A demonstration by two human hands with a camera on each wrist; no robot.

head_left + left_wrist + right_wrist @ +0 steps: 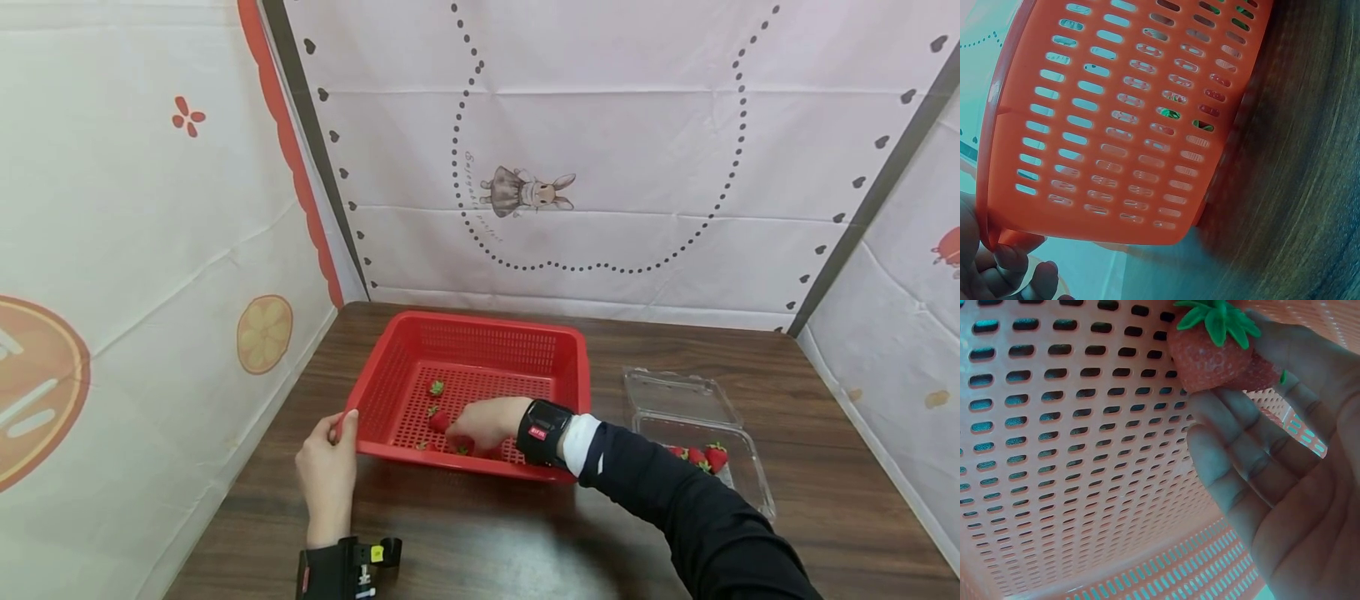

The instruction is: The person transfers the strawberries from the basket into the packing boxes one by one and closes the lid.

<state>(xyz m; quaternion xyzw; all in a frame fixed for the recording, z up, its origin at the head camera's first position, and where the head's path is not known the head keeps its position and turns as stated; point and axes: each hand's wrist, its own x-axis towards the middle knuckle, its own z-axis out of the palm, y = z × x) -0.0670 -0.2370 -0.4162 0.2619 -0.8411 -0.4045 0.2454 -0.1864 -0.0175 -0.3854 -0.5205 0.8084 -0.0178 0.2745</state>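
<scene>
A red plastic basket [468,321] with slotted walls stands on the table, with several strawberries [438,420] on its floor. At the basket's near left corner, my left hand [330,467] grips the rim between thumb and fingers; the left wrist view shows those fingers [1010,257] under the rim. My right hand [487,422] reaches down inside the basket. In the right wrist view its thumb and fingertips close around a strawberry [1207,362] with a green leafy top. A second strawberry [1254,374] lies partly hidden behind that one.
Right of the basket, a clear plastic clamshell box [753,475] lies with its lid [678,396] folded back. Several strawberries [696,457] sit in it, partly behind my right sleeve. Printed cloth walls [600,150] enclose the brown wooden table [480,533] at the back and sides.
</scene>
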